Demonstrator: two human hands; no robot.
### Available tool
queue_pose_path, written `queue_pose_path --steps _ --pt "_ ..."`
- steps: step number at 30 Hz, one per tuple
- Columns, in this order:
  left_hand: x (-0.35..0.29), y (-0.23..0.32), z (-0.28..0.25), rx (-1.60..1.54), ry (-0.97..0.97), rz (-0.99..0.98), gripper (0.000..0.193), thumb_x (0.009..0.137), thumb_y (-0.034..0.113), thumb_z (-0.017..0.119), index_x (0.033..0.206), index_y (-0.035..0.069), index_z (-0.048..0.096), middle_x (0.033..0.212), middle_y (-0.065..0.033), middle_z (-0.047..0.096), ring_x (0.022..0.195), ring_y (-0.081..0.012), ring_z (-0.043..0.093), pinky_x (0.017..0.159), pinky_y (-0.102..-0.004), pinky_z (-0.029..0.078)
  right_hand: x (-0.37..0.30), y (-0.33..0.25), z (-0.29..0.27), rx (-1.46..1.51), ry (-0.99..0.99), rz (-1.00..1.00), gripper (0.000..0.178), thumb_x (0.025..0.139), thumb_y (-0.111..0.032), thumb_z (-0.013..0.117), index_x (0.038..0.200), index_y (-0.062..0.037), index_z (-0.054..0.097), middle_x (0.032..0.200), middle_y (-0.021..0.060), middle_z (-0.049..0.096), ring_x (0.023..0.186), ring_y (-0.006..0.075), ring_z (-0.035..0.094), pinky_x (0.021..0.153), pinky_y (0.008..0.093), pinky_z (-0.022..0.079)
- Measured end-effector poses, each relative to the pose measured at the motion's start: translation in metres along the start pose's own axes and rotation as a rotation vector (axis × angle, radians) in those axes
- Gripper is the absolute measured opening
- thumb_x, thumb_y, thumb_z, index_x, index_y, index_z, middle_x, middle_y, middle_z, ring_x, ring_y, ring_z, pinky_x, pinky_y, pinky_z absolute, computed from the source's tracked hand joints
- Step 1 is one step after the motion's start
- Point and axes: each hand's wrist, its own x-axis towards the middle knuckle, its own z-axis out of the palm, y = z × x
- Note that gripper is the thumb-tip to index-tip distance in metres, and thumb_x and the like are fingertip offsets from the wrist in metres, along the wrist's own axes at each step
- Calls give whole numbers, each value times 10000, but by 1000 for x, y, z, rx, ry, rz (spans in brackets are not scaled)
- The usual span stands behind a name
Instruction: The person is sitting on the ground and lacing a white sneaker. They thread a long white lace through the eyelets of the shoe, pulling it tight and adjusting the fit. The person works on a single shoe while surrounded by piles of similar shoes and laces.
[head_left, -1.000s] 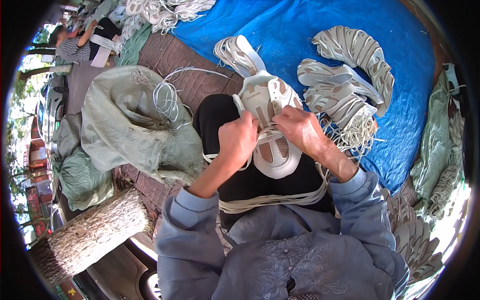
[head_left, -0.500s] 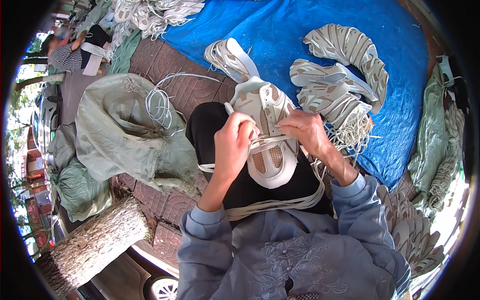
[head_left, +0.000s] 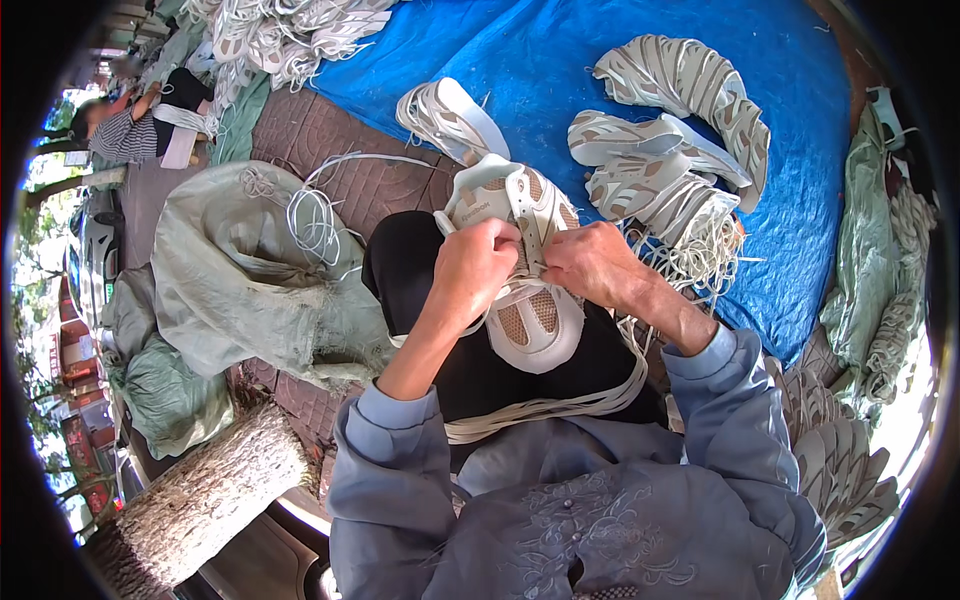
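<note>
A white and tan shoe upper [head_left: 538, 335] lies over my black-trousered knees, toe toward me. My left hand [head_left: 476, 262] is closed in a pinch at the left side of its lace opening. Opposite it, my right hand [head_left: 598, 264] pinches at the right row of eyelets. A pale shoelace [head_left: 514, 293] crosses the upper between the two hands, and its ends run into my fingers. The fingertips are partly hidden behind my knuckles. Across my lap stretches a bundle of loose white laces [head_left: 560, 405].
Stacked shoe uppers [head_left: 690, 85] rest on a blue tarp [head_left: 540, 60], with a tangle of laces [head_left: 710, 255] beside them. Left of me slumps a pale sack [head_left: 210, 290] with a lace coil on it. A tree trunk [head_left: 210, 490] stands lower left; another person [head_left: 130, 135] sits far left.
Both hands have moved a little toward the ankle end of the upper, and closer together. My right hand's fingers have curled in more. The whole view has shifted slightly.
</note>
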Motion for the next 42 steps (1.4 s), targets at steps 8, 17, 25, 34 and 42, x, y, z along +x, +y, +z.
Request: queue_pose_path --steps 8,17,25,34,42 --pt "4 11 -2 20 -178 6 183 717 106 497 790 28 647 671 -149 612 608 -281 600 615 -355 469 -4 13 3 315 -7 52 143 657 -176 637 629 -41 600 583 110 534 565 283 540 520 348 415" --pt "-4 16 6 152 -80 104 144 722 111 513 725 53 644 677 -157 609 660 -329 595 635 -392 465 -4 2 10 75 30 92 157 646 -167 620 576 -35 571 579 102 555 569 269 565 530 350 450" --pt "-7 15 12 74 -60 100 154 735 120 508 730 55 647 658 -155 603 646 -326 595 621 -398 465 5 -2 11 -14 -5 76 158 688 -209 600 657 -57 632 649 116 617 579 278 613 544 383 500" --pt "0 22 9 431 -157 224 149 724 96 519 778 90 657 661 -151 606 659 -332 597 626 -413 472 -9 18 20 113 57 7 118 642 -196 650 636 -89 599 695 42 574 665 229 578 571 337 462" --pt "-6 11 17 622 -51 479 95 720 101 565 732 8 555 592 -162 587 567 -306 599 528 -401 486 3 1 -5 89 315 -61 314 569 -167 714 848 -88 593 737 46 529 753 231 539 624 339 468"
